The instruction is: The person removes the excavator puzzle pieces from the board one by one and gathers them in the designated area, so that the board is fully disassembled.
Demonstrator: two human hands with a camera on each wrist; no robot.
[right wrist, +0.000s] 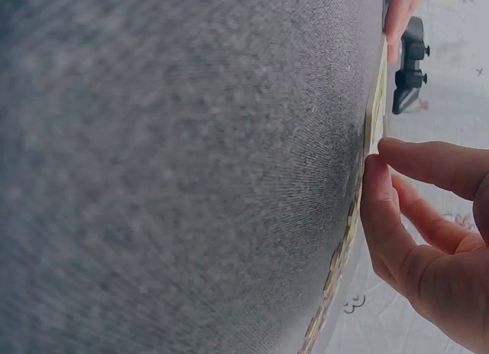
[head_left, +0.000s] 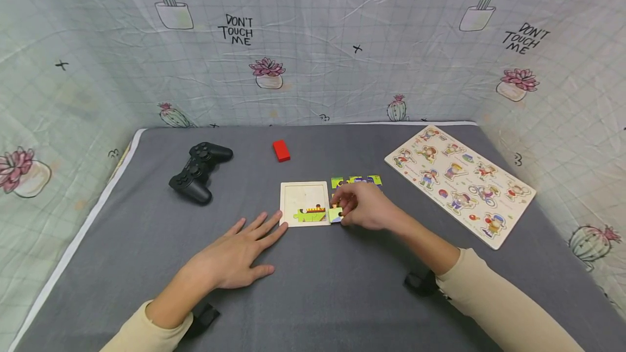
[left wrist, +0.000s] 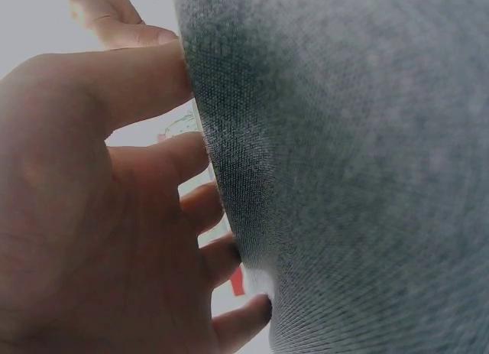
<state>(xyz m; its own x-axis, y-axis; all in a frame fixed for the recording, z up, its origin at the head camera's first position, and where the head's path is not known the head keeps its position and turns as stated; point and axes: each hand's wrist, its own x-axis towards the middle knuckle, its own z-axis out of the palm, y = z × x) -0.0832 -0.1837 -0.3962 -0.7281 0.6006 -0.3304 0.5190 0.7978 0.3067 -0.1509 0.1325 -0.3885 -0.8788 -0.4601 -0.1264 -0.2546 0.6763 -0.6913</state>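
A square wooden puzzle tray (head_left: 304, 189) lies mid-table, with joined green and red puzzle pieces (head_left: 311, 214) along its lower edge. My right hand (head_left: 364, 205) pinches a green and blue puzzle piece (head_left: 335, 214) between thumb and fingers at the tray's right edge. In the right wrist view the fingertips (right wrist: 380, 167) meet close to the tray's side. My left hand (head_left: 235, 257) lies spread on the cloth, its fingertips at the tray's lower left corner. Further loose puzzle pieces (head_left: 375, 180) lie behind my right hand, which partly hides them.
A black game controller (head_left: 199, 171) lies to the left, and a red block (head_left: 281, 151) sits behind the tray. On the right lies a large wooden board (head_left: 459, 183) with cartoon figures. Printed cloth walls (head_left: 313, 69) enclose the grey table (head_left: 313, 297) at the back and sides.
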